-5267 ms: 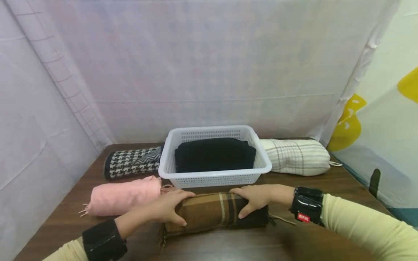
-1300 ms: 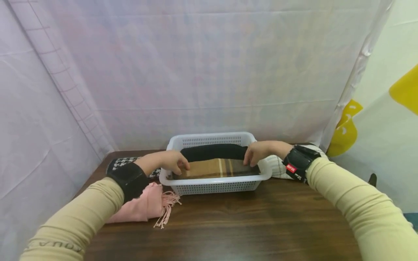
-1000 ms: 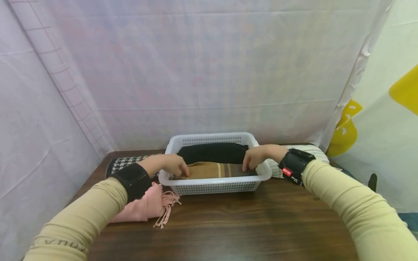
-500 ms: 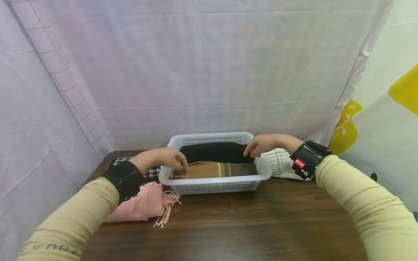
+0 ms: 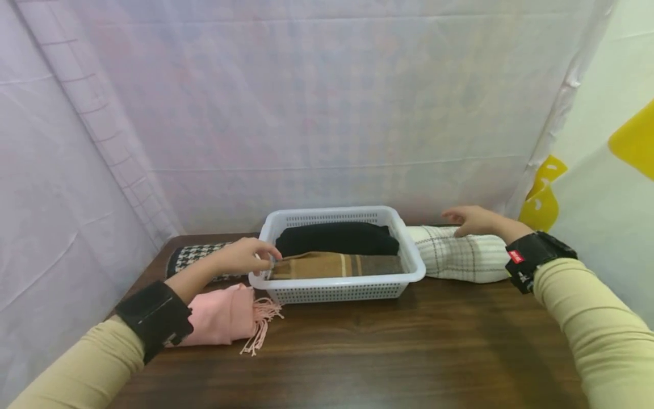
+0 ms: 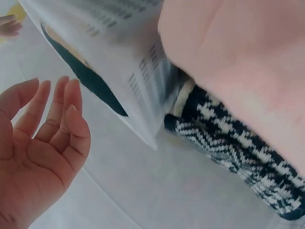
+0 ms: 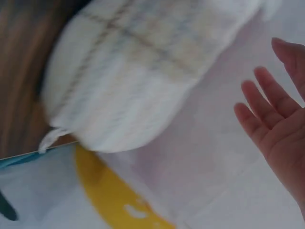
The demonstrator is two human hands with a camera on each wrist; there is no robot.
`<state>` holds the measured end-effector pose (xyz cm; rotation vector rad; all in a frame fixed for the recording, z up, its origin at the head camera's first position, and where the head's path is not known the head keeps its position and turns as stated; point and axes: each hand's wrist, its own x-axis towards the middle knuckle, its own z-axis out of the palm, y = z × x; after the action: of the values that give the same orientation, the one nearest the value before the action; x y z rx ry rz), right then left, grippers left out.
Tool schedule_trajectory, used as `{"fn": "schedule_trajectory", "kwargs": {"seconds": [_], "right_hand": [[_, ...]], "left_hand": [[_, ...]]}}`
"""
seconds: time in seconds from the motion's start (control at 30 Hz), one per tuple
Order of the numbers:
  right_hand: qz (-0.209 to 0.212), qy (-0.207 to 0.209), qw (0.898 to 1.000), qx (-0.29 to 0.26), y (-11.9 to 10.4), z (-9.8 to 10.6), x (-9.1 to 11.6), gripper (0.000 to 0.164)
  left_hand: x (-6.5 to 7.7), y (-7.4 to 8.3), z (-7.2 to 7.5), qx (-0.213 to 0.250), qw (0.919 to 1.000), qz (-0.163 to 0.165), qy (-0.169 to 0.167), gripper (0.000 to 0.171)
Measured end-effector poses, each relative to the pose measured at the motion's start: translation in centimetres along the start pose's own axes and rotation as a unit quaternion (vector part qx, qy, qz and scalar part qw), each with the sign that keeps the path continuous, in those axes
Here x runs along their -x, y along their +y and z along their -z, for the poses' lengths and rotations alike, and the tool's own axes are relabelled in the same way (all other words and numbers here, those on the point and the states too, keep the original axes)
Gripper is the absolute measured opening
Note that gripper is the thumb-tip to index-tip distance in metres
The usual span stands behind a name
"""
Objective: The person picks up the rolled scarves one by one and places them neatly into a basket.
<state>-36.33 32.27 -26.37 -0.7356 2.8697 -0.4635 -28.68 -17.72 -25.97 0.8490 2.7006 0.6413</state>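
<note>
A white plastic basket (image 5: 337, 282) holds a black rolled cloth (image 5: 334, 238) at the back and a brown plaid rolled scarf (image 5: 317, 266) along its front. Over the basket's left end is my left hand (image 5: 244, 258), its fingers relaxed and holding nothing. The left wrist view shows that hand beside the basket's wall, near a black-and-white houndstooth roll (image 6: 238, 148). My right hand (image 5: 477, 220) hovers over a white checked roll (image 5: 460, 258) to the right of the basket. Its loosely spread fingers grasp nothing in the right wrist view.
A pink rolled scarf (image 5: 225, 318) with fringe lies front left of the basket, partly hidden by the left forearm. Everything stands on a dark wooden table (image 5: 357, 352). White cloth walls (image 5: 327, 113) enclose its back and sides.
The brown plaid scarf, earlier gripped by both hands on the table, now lies in the basket, released. My right hand has moved right to the white roll; the left has drawn back leftward.
</note>
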Motion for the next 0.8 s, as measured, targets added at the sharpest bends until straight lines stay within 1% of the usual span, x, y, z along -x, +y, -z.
{"fn": "schedule_trajectory", "kwargs": {"seconds": [0.1, 0.2, 0.27, 0.33, 0.4, 0.47, 0.53, 0.57, 0.67, 0.8], "right_hand": [[-0.022, -0.021, 0.999, 0.036, 1.5, -1.2, 0.2, 0.070], [-0.026, -0.033, 0.996, 0.083, 2.0, -2.5, -0.2, 0.082], [-0.027, -0.031, 0.993, 0.109, 1.9, -3.1, -0.6, 0.088], [-0.034, -0.036, 0.993, 0.111, 1.7, -3.7, -1.2, 0.093], [-0.057, -0.054, 0.991, 0.104, 1.7, -4.2, -1.7, 0.098], [-0.086, -0.068, 0.988, 0.107, 1.7, -4.5, -2.1, 0.103], [-0.106, -0.074, 0.985, 0.115, 1.8, -4.8, -2.4, 0.106], [-0.109, -0.071, 0.984, 0.122, 1.9, -4.9, -2.5, 0.108], [-0.109, -0.061, 0.981, 0.146, 2.1, -5.3, -2.6, 0.107], [-0.108, -0.064, 0.980, 0.157, 2.4, -5.7, -2.6, 0.105]], "left_hand": [[0.7, 0.5, -1.0, 0.031, 0.9993, -0.019, -0.009, 0.027], [1.3, 1.0, -2.0, 0.040, 0.9983, -0.030, -0.029, 0.025], [1.7, 1.3, -2.8, 0.046, 0.9975, -0.034, -0.043, 0.023], [2.0, 1.5, -3.5, 0.048, 0.9963, -0.043, -0.058, 0.022], [2.4, 1.7, -4.1, 0.061, 0.9946, -0.049, -0.069, 0.021], [2.6, 1.9, -4.5, 0.075, 0.9929, -0.055, -0.075, 0.020], [2.8, 1.9, -4.8, 0.080, 0.9919, -0.062, -0.078, 0.022], [2.8, 2.0, -4.9, 0.082, 0.9916, -0.061, -0.079, 0.023], [2.8, 2.0, -5.1, 0.081, 0.9913, -0.065, -0.081, 0.027], [2.6, 2.0, -5.3, 0.081, 0.9903, -0.067, -0.091, 0.030]]}}
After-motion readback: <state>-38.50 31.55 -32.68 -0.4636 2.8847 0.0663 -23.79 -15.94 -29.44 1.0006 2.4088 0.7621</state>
